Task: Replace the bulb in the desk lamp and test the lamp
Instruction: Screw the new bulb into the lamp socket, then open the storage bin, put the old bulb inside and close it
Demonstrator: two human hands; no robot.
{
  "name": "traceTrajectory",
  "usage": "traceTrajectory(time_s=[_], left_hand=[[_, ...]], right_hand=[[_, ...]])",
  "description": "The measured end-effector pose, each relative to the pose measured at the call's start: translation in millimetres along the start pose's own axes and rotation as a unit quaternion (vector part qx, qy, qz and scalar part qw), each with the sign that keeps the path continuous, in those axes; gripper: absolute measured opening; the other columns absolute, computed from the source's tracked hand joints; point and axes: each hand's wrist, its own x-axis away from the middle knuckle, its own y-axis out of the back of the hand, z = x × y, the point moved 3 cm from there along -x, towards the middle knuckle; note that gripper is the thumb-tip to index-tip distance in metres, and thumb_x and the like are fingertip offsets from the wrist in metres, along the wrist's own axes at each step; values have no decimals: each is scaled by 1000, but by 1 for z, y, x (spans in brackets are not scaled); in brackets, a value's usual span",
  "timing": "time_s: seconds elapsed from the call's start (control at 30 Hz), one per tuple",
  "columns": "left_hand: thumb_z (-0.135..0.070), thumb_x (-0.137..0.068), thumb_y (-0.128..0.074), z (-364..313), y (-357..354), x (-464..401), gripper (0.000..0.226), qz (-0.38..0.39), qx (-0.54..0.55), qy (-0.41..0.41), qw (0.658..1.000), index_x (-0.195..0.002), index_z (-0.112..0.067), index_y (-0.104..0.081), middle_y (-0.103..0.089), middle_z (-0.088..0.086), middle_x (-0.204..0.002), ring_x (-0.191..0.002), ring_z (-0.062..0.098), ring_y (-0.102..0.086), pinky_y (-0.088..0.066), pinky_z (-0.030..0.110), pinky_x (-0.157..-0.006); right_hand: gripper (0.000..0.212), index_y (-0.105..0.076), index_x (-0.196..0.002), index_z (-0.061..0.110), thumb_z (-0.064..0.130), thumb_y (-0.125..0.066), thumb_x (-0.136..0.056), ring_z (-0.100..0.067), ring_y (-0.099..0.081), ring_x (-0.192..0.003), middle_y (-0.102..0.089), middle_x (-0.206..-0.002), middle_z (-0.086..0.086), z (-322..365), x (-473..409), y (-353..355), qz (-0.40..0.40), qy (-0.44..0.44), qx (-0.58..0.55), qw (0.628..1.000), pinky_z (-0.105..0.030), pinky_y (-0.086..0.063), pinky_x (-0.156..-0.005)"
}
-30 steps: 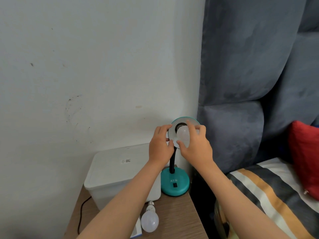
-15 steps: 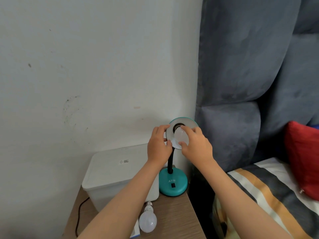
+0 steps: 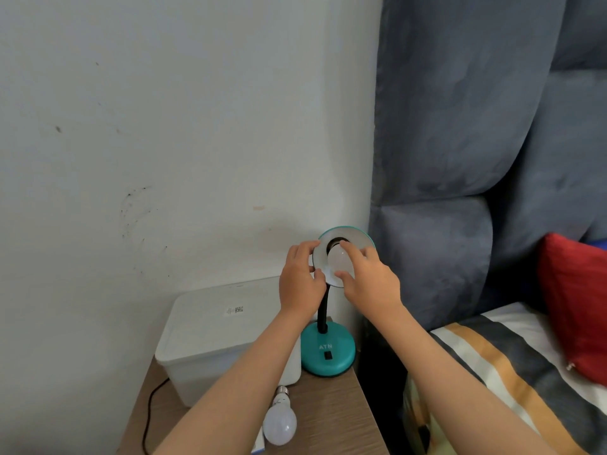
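Bulb number two [image 3: 280, 428], the white spare, lies on its side near the front of the wooden bench [image 3: 328, 421], its screw end pointing away toward the white box [image 3: 216, 336]. It sits between the two arms, just beside the left forearm. A bit of something white and blue pokes out under it at the bottom edge of the view; what it is cannot be told. A black cord [image 3: 149, 412] runs down the left side of the bench, close to the wall.

The bench is small. The white box fills the left back part, and the teal lamp base [image 3: 328, 353] stands just beside the box at the right back corner, close to the right edge. Only the front strip of wood is bare. Past the right edge is a dark gap, then the bed with a striped blanket [image 3: 492, 366] and a red pillow [image 3: 578, 303].

A black bendy neck rises from the base to the round lamp shade [image 3: 358, 236], which faces the person. The left hand [image 3: 300, 284] pinches the left rim of the shade, thumb in front and fingers behind. The right hand [image 3: 371, 280] is closed around the white bulb in the shade [image 3: 340, 261], fingertips above and thumb below it.

Behind the lamp is the pale wall [image 3: 164, 126], very near. The grey padded headboard [image 3: 476, 126] stands just to the right of the shade.
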Motion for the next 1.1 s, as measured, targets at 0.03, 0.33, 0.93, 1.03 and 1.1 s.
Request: traceTrajectory(time_s=[0.03,0.33,0.93,1.03,1.1], left_hand=[[1,-80,-56,0,0,0,47,0,0,1,1000,-117,-28,-52,-52,-5,-114,-81,10,-60,-54,30,-68],[-12,-85,-58,-3,10,12,54,80,-7,20,997,-135,-24,-38,-43,-1,-127,-107,11,-52,-44,23,-88],[-56,-69,-70,141,185,85,91,47,-225,275,934,-139,-15,-29,-39,15,-138,-129,33,-37,-36,45,-105],[-46,-71,-74,151,188,84,81,75,-122,275,951,-135,-17,-33,-43,9,-136,-126,26,-40,-39,38,-101],[-46,-71,-74,155,187,83,82,96,-86,279,952,-135,-17,-31,-43,7,-137,-124,24,-44,-41,36,-101]], right_hand=[[54,-31,-139,30,35,-54,-90,-29,-63,-83,-48,-123,-9,0,0,0,0,-1,-1,1000,-35,-51,-63],[59,-33,-140,25,23,-58,-87,-32,-61,-87,-37,-130,-11,0,14,3,-52,-17,-80,995,-32,-45,-61],[94,-26,-142,25,61,-68,-66,-27,-34,-131,-35,-142,-7,76,56,-91,174,9,-149,973,-45,-36,-107],[111,-21,-144,24,67,-72,-55,-27,-31,-134,-30,-147,-7,77,49,-101,218,-23,-155,963,-45,-33,-109],[115,-22,-144,22,63,-77,-52,-25,-34,-132,-33,-144,-7,79,47,-104,236,-39,-176,955,-40,-35,-107]])
